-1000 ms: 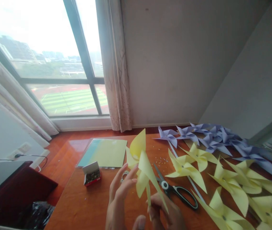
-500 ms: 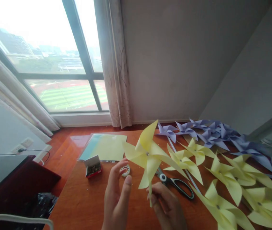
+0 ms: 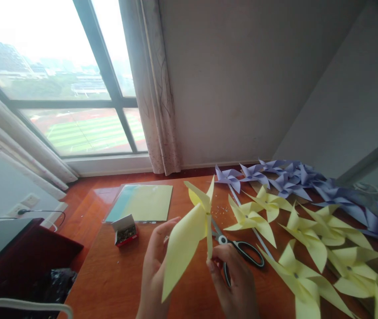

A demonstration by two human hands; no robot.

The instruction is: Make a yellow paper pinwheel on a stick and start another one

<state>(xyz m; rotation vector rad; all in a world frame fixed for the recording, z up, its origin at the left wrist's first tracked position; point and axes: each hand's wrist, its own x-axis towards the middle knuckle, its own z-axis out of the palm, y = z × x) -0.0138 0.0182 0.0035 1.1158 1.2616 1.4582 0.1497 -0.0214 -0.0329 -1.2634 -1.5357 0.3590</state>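
Head view, looking down over a reddish wooden counter (image 3: 115,283) set by a window (image 3: 59,88) with a pale curtain (image 3: 152,88). Right hand (image 3: 237,283) at about 6 o'clock in the frame, grip closed: thumb and fingers pinch the thin stick of a yellow paper pinwheel (image 3: 192,226), holding it upright above the counter, just short of centre. Left hand (image 3: 155,266) just beside it at 7 o'clock, fingers loosely curled and partly open, fingertips touching the back of the pinwheel's large lower blade; whether it actually clamps the paper, cannot tell, since the blade hides the fingers. Pinwheel blades face partly edge-on to the camera, one long blade drooping toward 7 o'clock. Black-handled scissors (image 3: 242,252) lie flat on the counter just behind the right hand, toward 3 o'clock of the pinwheel. Small open box of staples or pins (image 3: 124,230), red-edged, at 9 o'clock of the hands. A stack of coloured paper sheets (image 3: 138,208), yellow over blue, in a clear sleeve lies at 11 o'clock. Finished yellow pinwheels (image 3: 308,248) spread across the counter from 2 to 4 o'clock; a row of purple pinwheels (image 3: 291,181) lies beyond them against the wall at 1 to 2 o'clock.
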